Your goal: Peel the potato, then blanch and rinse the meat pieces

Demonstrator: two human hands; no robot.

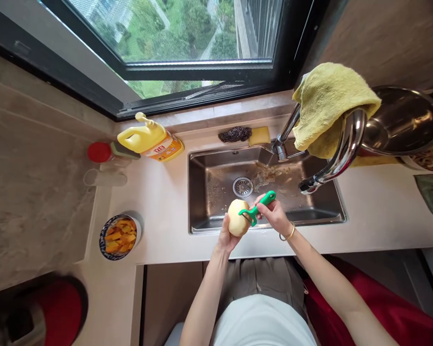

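Observation:
A pale, peeled potato (237, 218) rests in my left hand (228, 239), whose fingers wrap round it from below, at the sink's front edge. My right hand (273, 215) grips a green peeler (262, 203) by its handle. The peeler's head is against the potato's right side, or very close to it. Beneath and beyond both hands lies the steel sink (212, 192), with a round drain (243, 187) and a heap of peelings (269, 174) at the back right.
A chrome faucet (350, 144) with a yellow cloth (332, 103) draped over it arches above the sink's right side. Left stand a yellow detergent jug (155, 142) and a bowl (139, 229) of orange chunks. A dark scrubber (234, 134) and yellow sponge (260, 136) lie behind; a metal basin (400, 125) sits right.

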